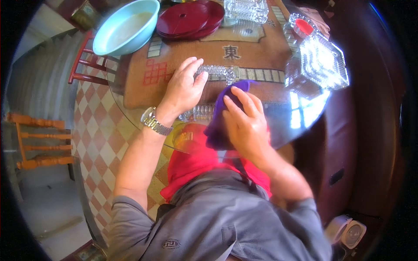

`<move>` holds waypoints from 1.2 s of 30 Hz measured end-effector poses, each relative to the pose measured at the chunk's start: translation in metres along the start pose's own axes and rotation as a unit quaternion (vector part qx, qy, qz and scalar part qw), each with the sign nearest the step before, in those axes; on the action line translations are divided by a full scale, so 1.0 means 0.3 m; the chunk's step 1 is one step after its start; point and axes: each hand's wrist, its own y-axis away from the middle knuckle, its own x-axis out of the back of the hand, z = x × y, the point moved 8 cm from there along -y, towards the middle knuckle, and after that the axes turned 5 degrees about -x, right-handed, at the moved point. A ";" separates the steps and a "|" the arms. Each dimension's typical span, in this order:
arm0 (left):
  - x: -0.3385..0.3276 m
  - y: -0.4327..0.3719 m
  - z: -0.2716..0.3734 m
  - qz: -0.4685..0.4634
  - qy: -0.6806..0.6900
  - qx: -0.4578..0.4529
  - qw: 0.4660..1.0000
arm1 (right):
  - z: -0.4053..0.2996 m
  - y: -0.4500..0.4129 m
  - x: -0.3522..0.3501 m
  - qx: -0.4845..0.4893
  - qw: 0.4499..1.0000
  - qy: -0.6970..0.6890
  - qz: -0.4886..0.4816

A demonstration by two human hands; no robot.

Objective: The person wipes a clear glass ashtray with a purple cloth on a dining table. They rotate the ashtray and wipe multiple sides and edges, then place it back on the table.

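A clear ribbed glass piece (210,70), square-cornered in outline, lies on the round glass tabletop (137,114) before me. My left hand (187,80), with a metal watch on its wrist, is at its left side, fingers bent and a little apart; whether it grips the edge is unclear. My right hand (246,112) holds a purple cloth (218,120) that drapes over the lower right part of the piece. Another ribbed glass part (202,112) shows between my left wrist and the cloth; how it joins the upper one is hidden.
A light blue basin (127,27) holding cloudy liquid and stacked dark red round trays (189,19) stand at the back left. Clear ribbed glassware (246,9) stands behind; more (316,65) stands at the right, near a red-centred glass dish (302,26) and a pink cloth (315,19).
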 end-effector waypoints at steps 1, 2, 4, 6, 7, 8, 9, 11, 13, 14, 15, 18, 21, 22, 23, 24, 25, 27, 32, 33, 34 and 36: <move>-0.003 0.006 0.004 0.014 -0.005 -0.015 1.000 | 0.002 -0.019 -0.015 0.015 1.000 0.001 -0.003; -0.013 0.010 -0.008 -0.001 0.013 -0.007 1.000 | 0.019 -0.045 -0.036 0.017 0.999 -0.013 -0.023; -0.009 0.011 -0.008 0.017 0.046 -0.003 0.999 | 0.058 -0.116 -0.073 0.015 0.998 -0.027 -0.049; 0.000 0.017 -0.016 0.028 0.073 0.000 0.997 | 0.098 -0.185 -0.120 0.019 0.996 -0.015 -0.081; 0.001 0.020 -0.020 0.029 0.086 -0.001 0.996 | 0.101 -0.236 -0.127 0.033 0.996 0.008 -0.086; 0.001 0.024 -0.023 0.030 0.099 -0.001 0.995 | 0.133 -0.275 -0.153 0.007 0.993 -0.032 -0.116; 0.004 0.026 -0.024 0.031 0.092 -0.007 0.995 | 0.164 -0.319 -0.181 -0.015 0.987 -0.071 -0.145; 0.004 0.032 -0.017 0.031 0.075 -0.021 0.997 | 0.238 -0.385 -0.250 -0.048 0.972 -0.022 -0.227; 0.002 0.033 -0.019 0.036 0.075 -0.007 0.997 | 0.305 -0.429 -0.287 -0.093 0.957 -0.006 -0.276; 0.000 0.036 -0.017 0.039 0.075 0.000 0.996 | 0.335 -0.458 -0.311 -0.102 0.945 0.012 -0.312; 0.001 0.037 -0.018 0.042 0.076 0.008 0.996 | 0.346 -0.483 -0.334 -0.109 0.931 0.030 -0.346; 0.001 0.037 -0.018 0.049 0.076 0.019 0.996 | 0.332 -0.490 -0.355 -0.104 0.937 0.084 -0.323; 0.012 0.034 -0.014 0.060 0.073 0.009 0.996 | 0.257 -0.423 -0.323 -0.077 0.950 0.066 -0.296; 0.012 0.035 -0.016 0.063 0.074 0.006 0.995 | 0.215 -0.387 -0.285 -0.054 0.964 0.073 -0.251; 0.011 0.038 -0.017 0.065 0.076 0.003 0.995 | 0.172 -0.345 -0.245 -0.031 0.975 0.079 -0.206; 0.004 0.035 -0.011 0.065 0.082 0.003 0.995 | 0.138 -0.301 -0.204 0.007 0.986 0.076 -0.149; 0.004 0.034 -0.011 0.065 0.084 0.005 0.994 | 0.099 -0.261 -0.168 0.047 0.992 0.069 -0.092; 0.002 0.033 -0.014 0.067 0.079 0.004 0.995 | 0.048 -0.195 -0.133 0.061 0.989 0.098 -0.095; 0.004 0.036 -0.029 0.068 0.066 0.000 0.996 | -0.096 -0.009 -0.084 0.064 0.981 0.098 -0.152; 0.002 0.036 -0.027 0.066 0.075 0.003 0.995 | -0.111 0.035 -0.076 0.054 0.982 0.113 -0.141; 0.003 0.036 -0.022 0.064 0.082 0.007 0.995 | -0.124 0.077 -0.063 0.047 0.982 0.123 -0.136; 0.004 0.037 -0.017 0.059 0.095 0.013 0.994 | -0.129 0.129 -0.042 0.031 0.984 0.122 -0.125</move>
